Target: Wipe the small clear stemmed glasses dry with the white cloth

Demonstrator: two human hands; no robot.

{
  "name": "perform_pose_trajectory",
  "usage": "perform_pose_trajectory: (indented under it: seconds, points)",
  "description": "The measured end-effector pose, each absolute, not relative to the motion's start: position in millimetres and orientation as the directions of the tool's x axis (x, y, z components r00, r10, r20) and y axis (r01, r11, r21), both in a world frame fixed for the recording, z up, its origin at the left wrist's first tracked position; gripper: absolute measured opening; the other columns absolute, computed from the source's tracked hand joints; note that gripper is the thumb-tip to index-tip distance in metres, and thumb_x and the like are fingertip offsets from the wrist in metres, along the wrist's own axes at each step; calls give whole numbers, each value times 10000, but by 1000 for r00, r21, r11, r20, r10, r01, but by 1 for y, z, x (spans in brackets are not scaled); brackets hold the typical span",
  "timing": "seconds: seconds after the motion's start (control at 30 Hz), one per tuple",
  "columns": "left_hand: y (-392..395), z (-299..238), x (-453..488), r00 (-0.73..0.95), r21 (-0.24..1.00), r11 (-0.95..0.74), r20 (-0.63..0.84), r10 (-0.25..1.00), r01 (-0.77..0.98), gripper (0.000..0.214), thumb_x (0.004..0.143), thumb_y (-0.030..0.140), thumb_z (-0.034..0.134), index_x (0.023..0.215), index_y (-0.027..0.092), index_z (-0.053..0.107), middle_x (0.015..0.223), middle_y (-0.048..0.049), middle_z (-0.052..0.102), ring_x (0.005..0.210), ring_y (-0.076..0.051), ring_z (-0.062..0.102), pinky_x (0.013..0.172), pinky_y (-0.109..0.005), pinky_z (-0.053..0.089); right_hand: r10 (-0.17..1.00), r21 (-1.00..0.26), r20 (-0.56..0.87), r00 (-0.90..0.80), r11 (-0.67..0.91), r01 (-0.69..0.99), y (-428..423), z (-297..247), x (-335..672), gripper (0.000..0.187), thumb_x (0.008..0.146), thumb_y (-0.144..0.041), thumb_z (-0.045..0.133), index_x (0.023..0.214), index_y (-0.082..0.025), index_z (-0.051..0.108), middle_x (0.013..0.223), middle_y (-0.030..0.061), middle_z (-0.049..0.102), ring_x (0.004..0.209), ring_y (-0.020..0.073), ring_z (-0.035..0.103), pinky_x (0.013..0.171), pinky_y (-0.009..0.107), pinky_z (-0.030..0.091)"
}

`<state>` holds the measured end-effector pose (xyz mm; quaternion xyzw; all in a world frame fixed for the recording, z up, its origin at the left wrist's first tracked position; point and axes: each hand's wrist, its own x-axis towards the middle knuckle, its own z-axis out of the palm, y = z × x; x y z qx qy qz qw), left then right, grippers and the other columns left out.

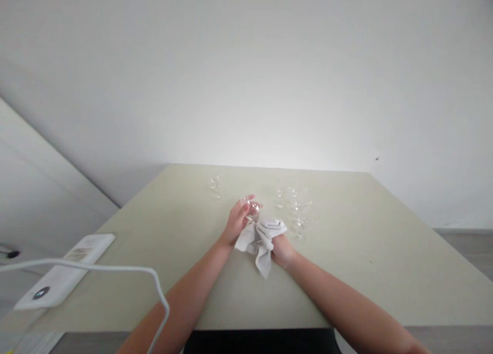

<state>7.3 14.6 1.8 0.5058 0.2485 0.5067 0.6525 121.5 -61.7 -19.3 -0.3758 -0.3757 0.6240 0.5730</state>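
Note:
My left hand (pixel 238 215) is wrapped around the bowl of a clear stemmed glass (pixel 253 210), which is tilted over the table. A white cloth (pixel 264 236) hangs in loose folds from my right hand (pixel 283 249), pressed against the lower part of that glass. The cloth covers most of my right fingers and hides the glass's stem and foot. Right of my hands, several clear stemmed glasses (pixel 296 208) stand close together. Another clear glass (pixel 216 187) stands apart at the back left.
The pale table (pixel 346 272) meets a white wall (pixel 269 77) at its far edge. On its left side lies a long white box-like device (pixel 63 272) with a round dark spot. A white cable (pixel 115 268) crosses the lower left of the view, in front of my left forearm.

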Motion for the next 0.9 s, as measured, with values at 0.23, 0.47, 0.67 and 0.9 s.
perform_pose_trajectory:
  seconds: [0.23,0.47,0.67,0.9]
  points:
    - [22,-5,7,254,921,-225,311,916,-317,702,722,528,719,1281,163,503,1055,-111,679,790,-142,629,663,-229,484,991,-878,-113,-65,-130,-460,-55,-26,123,264,772,-428,641,815,-168,647,659,33,669,680,185,648,627,295,531]
    - [16,2,6,188,917,-317,365,912,-243,700,736,524,707,1298,166,491,1101,-118,670,912,-182,641,771,-262,499,984,-832,-169,-49,-169,-529,-52,-26,121,241,768,-400,642,840,-170,631,679,34,674,653,179,649,592,297,546]
    - [20,-1,5,142,899,-395,423,895,-187,706,755,520,689,1337,191,461,1119,-117,651,978,-209,626,792,-285,508,960,-832,-205,-190,-273,-483,-56,-22,126,207,768,-355,652,856,-169,628,681,27,669,589,157,639,524,264,535]
    - [30,-4,3,158,913,-353,387,909,-205,697,761,479,701,1345,193,450,1141,-115,631,1001,-206,615,759,-263,510,920,-910,-94,-381,-235,-342,-70,-22,129,300,775,-455,655,838,-163,629,689,35,665,669,185,651,613,300,560]
